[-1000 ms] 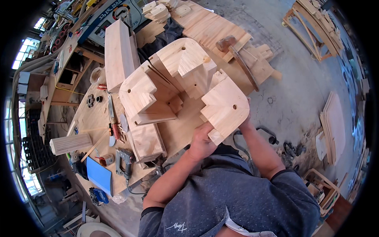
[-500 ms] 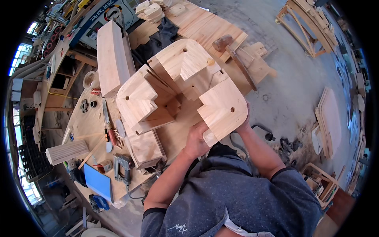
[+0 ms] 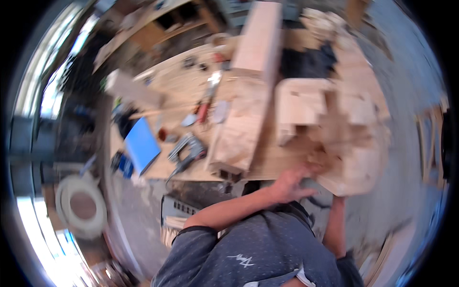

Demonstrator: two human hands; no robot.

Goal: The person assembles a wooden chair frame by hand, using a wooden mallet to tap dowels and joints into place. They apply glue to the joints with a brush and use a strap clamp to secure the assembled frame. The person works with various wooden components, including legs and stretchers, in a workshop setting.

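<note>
The light wooden assembly [image 3: 300,103], with rounded corner blocks and a gap in the middle, stands at the right part of the workbench. My left hand [image 3: 290,184] is at its near side, thumb spread away from the fingers. Those fingertips are blurred against the wood, so contact is unclear. My right hand [image 3: 338,200] is behind the assembly's near right corner block; only the wrist area shows and its fingers are hidden.
Left of the assembly a long wooden box beam [image 3: 241,129] lies on the workbench [image 3: 260,165]. Further left are a nail gun [image 3: 189,152], a blue flat panel [image 3: 142,145], red-handled tools [image 3: 204,107] and a wood block [image 3: 131,88]. A dark cloth [image 3: 308,62] lies behind.
The view has swung left, shifting the bench rightward in the picture with blur. My left hand has come off the near corner block, its thumb now apart from the fingers.
</note>
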